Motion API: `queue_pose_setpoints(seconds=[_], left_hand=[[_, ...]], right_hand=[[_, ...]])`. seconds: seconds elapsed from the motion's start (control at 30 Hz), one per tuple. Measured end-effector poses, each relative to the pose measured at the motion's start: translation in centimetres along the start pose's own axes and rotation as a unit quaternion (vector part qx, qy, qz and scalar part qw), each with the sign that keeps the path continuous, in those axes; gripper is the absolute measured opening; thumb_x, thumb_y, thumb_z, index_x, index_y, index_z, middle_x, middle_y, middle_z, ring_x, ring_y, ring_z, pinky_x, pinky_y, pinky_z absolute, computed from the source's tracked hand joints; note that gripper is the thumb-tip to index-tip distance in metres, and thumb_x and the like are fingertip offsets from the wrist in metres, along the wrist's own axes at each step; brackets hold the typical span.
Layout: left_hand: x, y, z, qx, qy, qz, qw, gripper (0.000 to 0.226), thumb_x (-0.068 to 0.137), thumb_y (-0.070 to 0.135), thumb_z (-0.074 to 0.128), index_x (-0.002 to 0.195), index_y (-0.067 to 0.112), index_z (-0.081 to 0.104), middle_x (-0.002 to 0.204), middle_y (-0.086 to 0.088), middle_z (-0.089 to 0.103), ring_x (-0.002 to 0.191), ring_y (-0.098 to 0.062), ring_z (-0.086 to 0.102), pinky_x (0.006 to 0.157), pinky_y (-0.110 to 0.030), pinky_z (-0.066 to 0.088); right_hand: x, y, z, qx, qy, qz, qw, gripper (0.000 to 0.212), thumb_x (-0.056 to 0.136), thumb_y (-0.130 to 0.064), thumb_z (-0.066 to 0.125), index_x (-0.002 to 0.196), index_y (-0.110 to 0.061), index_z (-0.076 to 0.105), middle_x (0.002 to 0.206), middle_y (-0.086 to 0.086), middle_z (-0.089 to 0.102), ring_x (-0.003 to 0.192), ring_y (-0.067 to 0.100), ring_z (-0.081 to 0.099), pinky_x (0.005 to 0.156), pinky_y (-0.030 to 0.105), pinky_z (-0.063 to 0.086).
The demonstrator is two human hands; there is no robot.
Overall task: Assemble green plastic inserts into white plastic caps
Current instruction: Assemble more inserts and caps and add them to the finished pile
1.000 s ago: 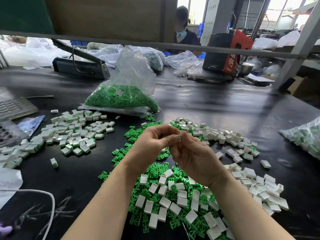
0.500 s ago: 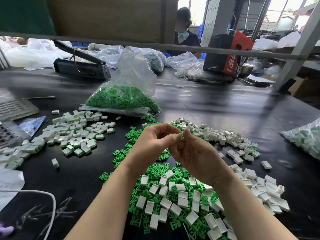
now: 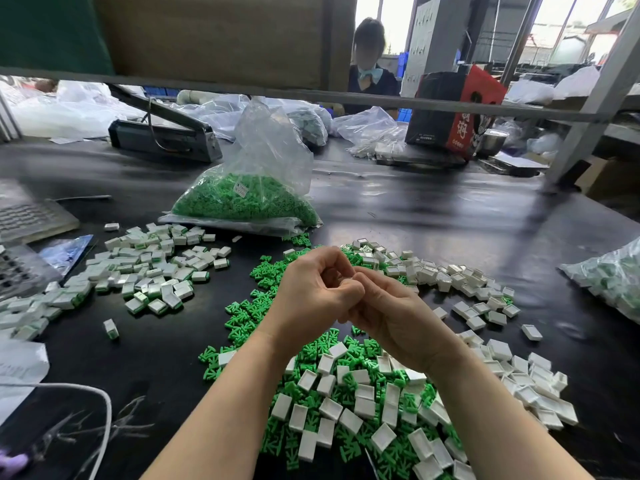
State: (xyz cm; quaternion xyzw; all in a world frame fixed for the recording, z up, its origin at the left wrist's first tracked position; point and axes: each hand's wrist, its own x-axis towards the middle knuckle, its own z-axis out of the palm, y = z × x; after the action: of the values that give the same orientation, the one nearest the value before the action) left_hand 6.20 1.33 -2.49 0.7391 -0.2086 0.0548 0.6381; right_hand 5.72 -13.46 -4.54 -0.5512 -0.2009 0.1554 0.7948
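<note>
My left hand [image 3: 311, 296] and my right hand [image 3: 391, 313] meet above the black table, fingers curled and fingertips pressed together. The small cap-and-insert piece they pinch is hidden between the fingers. Below and around them lie loose green inserts [image 3: 249, 306] mixed with empty white caps [image 3: 349, 420]. More white caps [image 3: 450, 275] spread to the right. A pile of caps with green inserts fitted [image 3: 145, 271] lies at the left.
A clear bag of green inserts [image 3: 242, 202] stands behind the piles, a heat sealer [image 3: 162, 136] beyond it. Another bag of parts [image 3: 609, 278] sits at the right edge. A calculator [image 3: 17, 271] and white cable [image 3: 104, 410] lie left. A person [image 3: 369, 64] works opposite.
My fingertips have closed tighter together, and the small white and green piece that showed between them is now covered. The view has shifted slightly.
</note>
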Motion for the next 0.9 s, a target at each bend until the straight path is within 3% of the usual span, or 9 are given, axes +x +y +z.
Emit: queue_pose_setpoints(seconds=[0.1,0.23,0.67,0.83,0.9], left_hand=[[0.02,-0.04,0.27,0.007,0.011,0.010,1.000,0.010,0.078,-0.004,0.058,0.072,0.002,0.054,0.050,0.000,0.049,0.043,-0.013,0.047,0.044,-0.022,0.041],[-0.02,0.18,0.43,0.017,0.025,0.022,0.999,0.007,0.069,0.010,0.058,0.069,0.005,0.053,0.052,0.000,0.046,0.045,-0.014,0.044,0.044,-0.023,0.041],[0.00,0.29,0.42,0.007,0.022,0.025,0.999,0.013,0.067,0.012,0.057,0.069,-0.001,0.052,0.062,-0.009,0.048,0.048,-0.020,0.049,0.044,-0.026,0.044],[0.09,-0.10,0.41,-0.047,0.010,-0.025,0.999,0.008,0.071,0.012,0.053,0.070,0.003,0.053,0.046,-0.007,0.051,0.037,-0.021,0.048,0.039,-0.025,0.042],[0.22,-0.29,0.31,-0.070,0.011,-0.048,0.996,0.007,0.072,0.012,0.052,0.068,0.007,0.054,0.047,-0.005,0.050,0.038,-0.020,0.047,0.040,-0.023,0.040]], right_hand=[[-0.01,0.04,0.02,-0.008,0.002,-0.004,1.000,0.031,0.088,-0.035,0.060,0.105,-0.011,0.070,0.087,0.006,0.060,0.079,0.014,0.058,0.077,0.022,0.051],[0.07,0.18,-0.01,-0.004,-0.001,-0.007,1.000,0.030,0.090,-0.035,0.059,0.108,-0.013,0.070,0.088,0.004,0.060,0.079,0.012,0.058,0.074,0.019,0.051],[0.26,0.52,0.00,-0.008,0.016,-0.006,1.000,0.033,0.087,-0.037,0.061,0.108,-0.013,0.070,0.088,0.008,0.058,0.078,0.016,0.055,0.074,0.027,0.042],[0.44,0.87,0.40,-0.074,0.049,0.011,0.996,0.053,0.089,-0.050,0.054,0.101,0.001,0.061,0.076,0.016,0.058,0.071,0.034,0.042,0.060,0.034,0.030],[0.42,0.88,0.41,-0.128,0.061,0.012,0.990,0.060,0.094,-0.054,0.046,0.098,0.005,0.059,0.071,0.015,0.060,0.066,0.031,0.044,0.054,0.028,0.031]])
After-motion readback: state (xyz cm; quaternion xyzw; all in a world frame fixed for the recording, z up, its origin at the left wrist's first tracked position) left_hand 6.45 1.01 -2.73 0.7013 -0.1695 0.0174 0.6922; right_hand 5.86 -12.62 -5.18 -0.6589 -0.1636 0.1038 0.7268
